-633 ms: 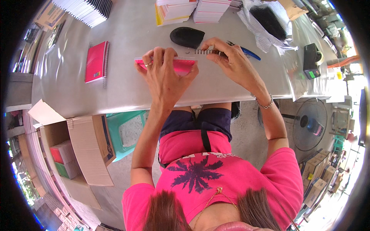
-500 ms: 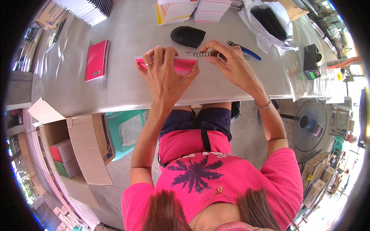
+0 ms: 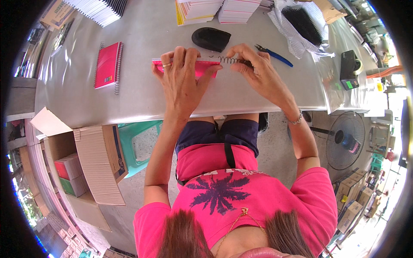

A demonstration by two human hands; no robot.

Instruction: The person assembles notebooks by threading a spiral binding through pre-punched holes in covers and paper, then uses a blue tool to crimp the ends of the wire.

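Coil end: the free tip of the wire coil [image 3: 227, 59] no longer stands clear beyond the pad's 12 o'clock edge; it now sits about level with that edge, at its 3 o'clock end; whether the two touch, you cannot tell from here
What it means: by judgement, coil and edge run nearly in one line for the work between your hands; none of the coil can be seen lying along the pad
Right fingers: your right hand [image 3: 263, 76] has thumb and forefinger closed on the coil in a pinch; its loose turns point to 9 o'clock, toward the pad
Left fingers: your left hand [image 3: 182, 81] grips the pink notepad [image 3: 204, 69]; the fingers bend over its 12 o'clock edge, spread a little apart; the thumb presses near its 3 o'clock end
Notepad: it is tilted up in your grip, over the grey tabletop [image 3: 142, 101]; its long pale edge lies toward 12 o'clock
Black rounded block: the block [image 3: 211, 39] lies at 1 o'clock from the pad, near it and apart from your fingers
Blue-handled pliers: the pliers [image 3: 278, 57] rest between 1 and 2 o'clock from your right hand; nothing grips them
Pink notebook: the notebook [image 3: 106, 66] lies flat at 9 o'clock, well apart from your left hand
Tape dispenser: the black dispenser [image 3: 347, 71] stands at 3 o'clock, well out from your right hand
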